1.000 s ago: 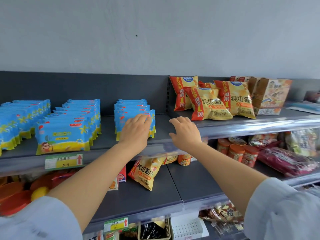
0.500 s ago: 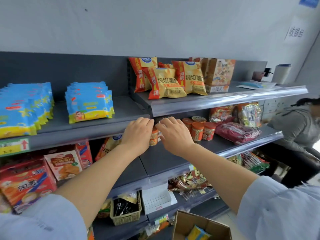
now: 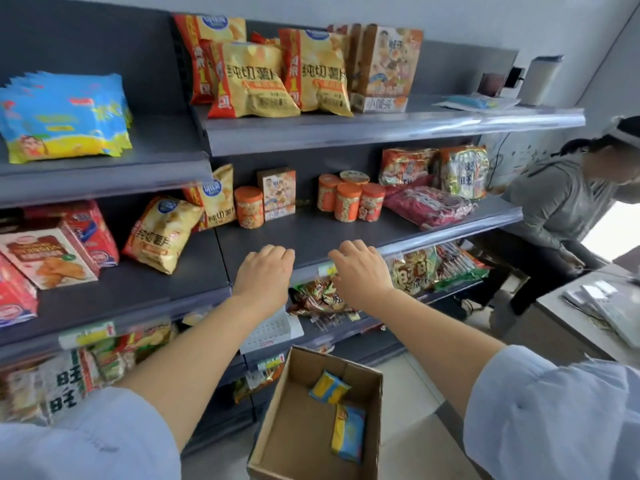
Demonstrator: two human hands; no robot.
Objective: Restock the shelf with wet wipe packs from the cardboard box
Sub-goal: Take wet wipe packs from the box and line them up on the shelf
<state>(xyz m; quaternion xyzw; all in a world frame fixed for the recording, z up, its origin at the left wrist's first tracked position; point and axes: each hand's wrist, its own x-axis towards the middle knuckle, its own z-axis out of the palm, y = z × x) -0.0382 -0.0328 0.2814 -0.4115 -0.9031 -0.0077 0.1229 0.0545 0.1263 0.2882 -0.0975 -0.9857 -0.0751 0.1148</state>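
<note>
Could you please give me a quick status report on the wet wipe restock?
Hands empty: left hand, right hand, by grey shelf edge. Two blue-and-yellow wet wipe packs in open brown cardboard box below. Path to box clear.

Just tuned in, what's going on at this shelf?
A person is restocking wet wipes. The left hand and right hand hover empty before the middle shelf. The cardboard box on the floor holds two wet wipe packs; a row of shelved packs stands on the upper left shelf.

A pale grey wall spans the top of the frame. Light floor tiles show at lower centre. A grey surface stands at right.
</note>
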